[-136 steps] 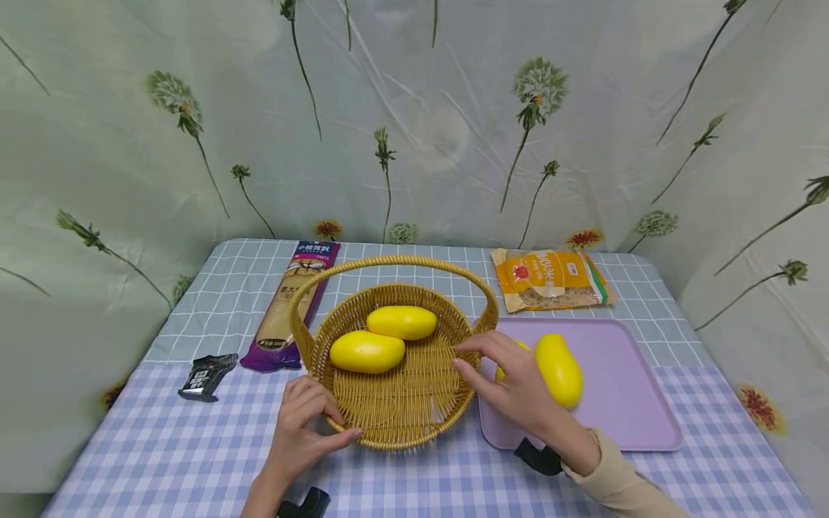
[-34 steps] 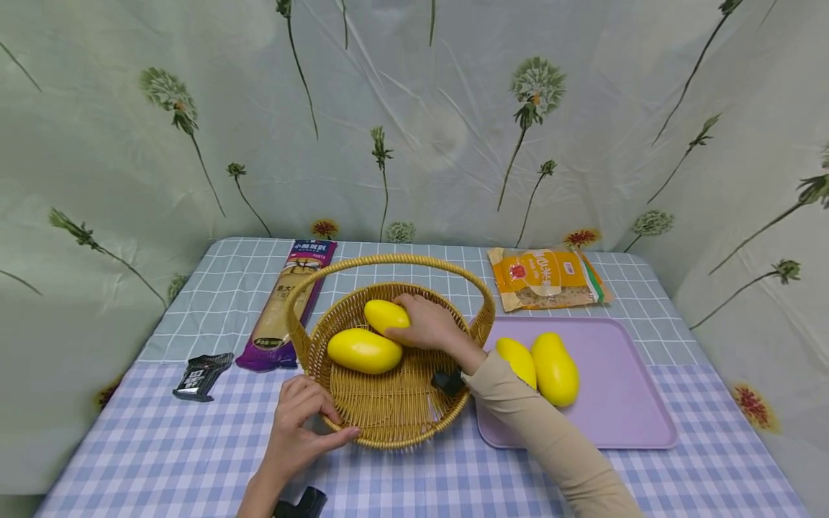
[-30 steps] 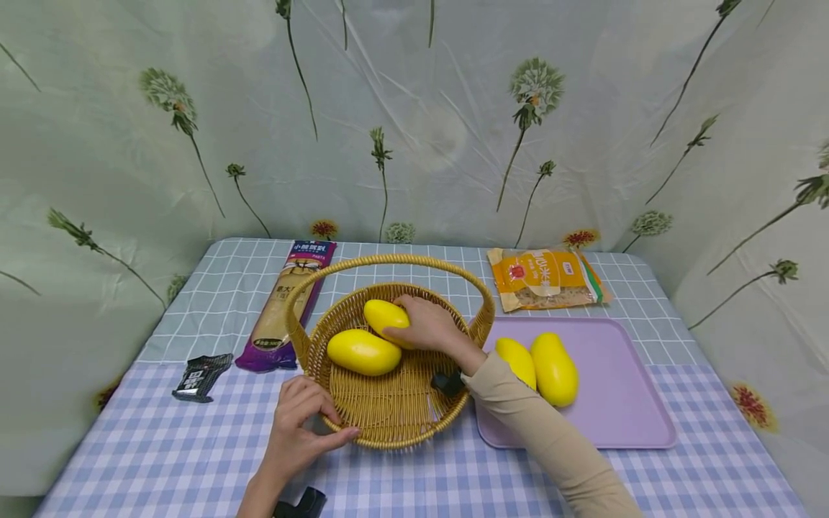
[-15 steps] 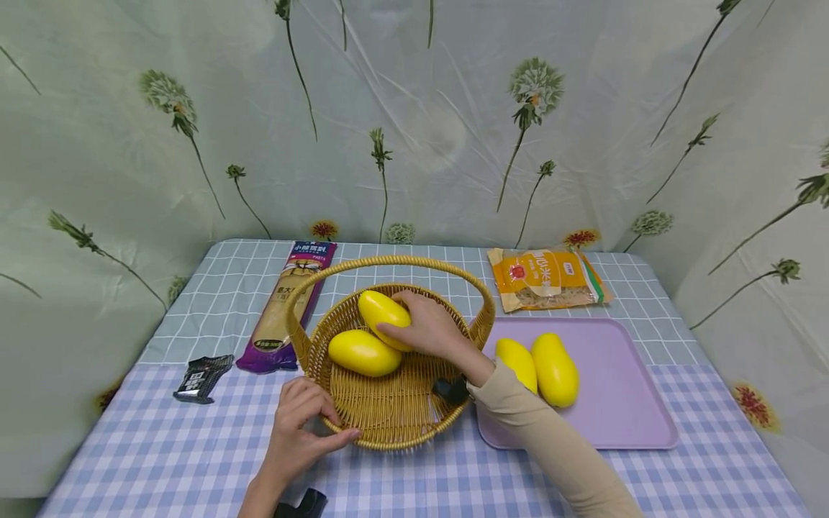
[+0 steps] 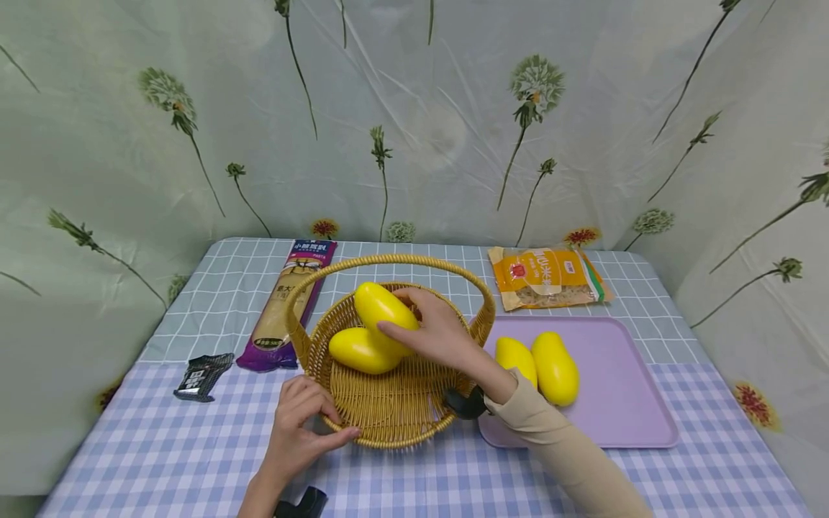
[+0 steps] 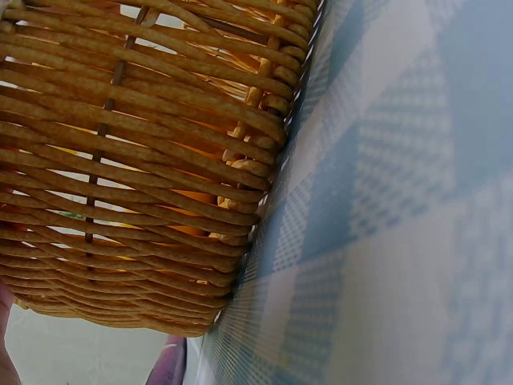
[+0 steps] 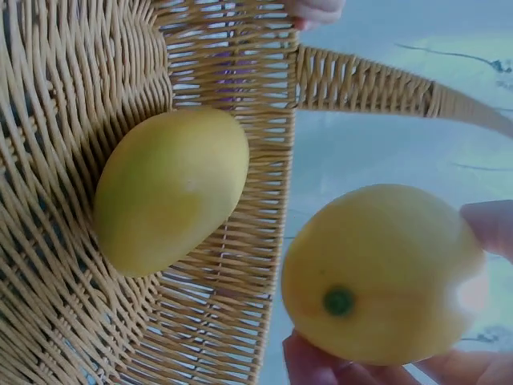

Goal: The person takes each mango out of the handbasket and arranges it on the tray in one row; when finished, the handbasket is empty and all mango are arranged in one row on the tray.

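My right hand [image 5: 443, 331] grips a yellow mango [image 5: 382, 306] between thumb and fingers, raised inside the wicker basket [image 5: 395, 414] beneath its arched handle. A green stem spot shows on the held mango [image 7: 385, 273] in the right wrist view. A second mango [image 5: 359, 351] lies on the basket floor, just below and left of the first. At the basket's near left rim, my left hand [image 5: 298, 424] pinches the edge with thumb and fingers. Only the woven basket side [image 6: 120, 176] fills most of the left wrist view.
On the right, a lilac tray [image 5: 628, 403] bears two more mangoes [image 5: 555, 368], one partly behind the sleeve. A purple pasta pack [image 5: 285, 309] lies behind left, an orange grain bag [image 5: 549, 277] behind right. A small black packet [image 5: 204, 378] sits far left.
From over the basket's right side, my right hand reached in and took hold of the rear mango. Over the last second it has lifted and tilted it. The left hand stays at the rim.
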